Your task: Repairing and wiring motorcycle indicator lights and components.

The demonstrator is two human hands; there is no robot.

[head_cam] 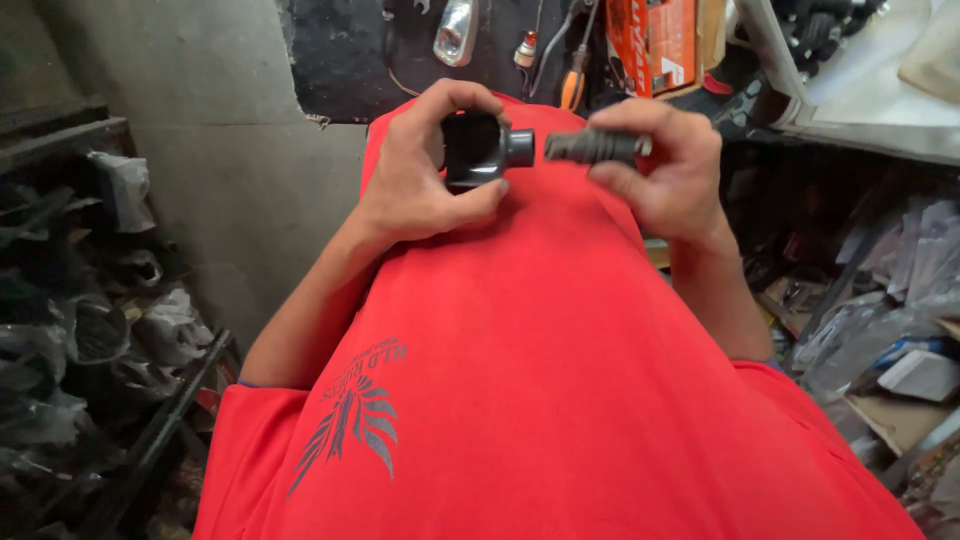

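Your left hand (420, 175), at upper centre of the frame, is closed around a black boxy part (473, 150): thumb across its lower edge, fingers curled over its top and far side. A short round nozzle (519, 147) projects from that part toward the right of the frame.

Your right hand (665, 165), just right of centre at the same height, pinches a dark ribbed cylindrical piece (593, 147) between thumb and fingers. The piece lies level, its free end pointing at the nozzle. The two parts are in line and just apart; a narrow gap shows between them.

Both hands are held above your red shirt (540, 380), which fills the lower centre of the frame and carries a dark feathered print at lower left.

Surroundings:
- Upper centre, behind the hands: a dark wall panel with a chrome lamp housing (455, 30) and an orange-handled tool (571, 88).
- Upper right: an orange carton (660, 40).
- Left edge: dark metal shelves (60, 330) holding parts wrapped in plastic bags.
- Right edge: a heap of bagged parts and cardboard (890, 330); its contents cannot be told apart.
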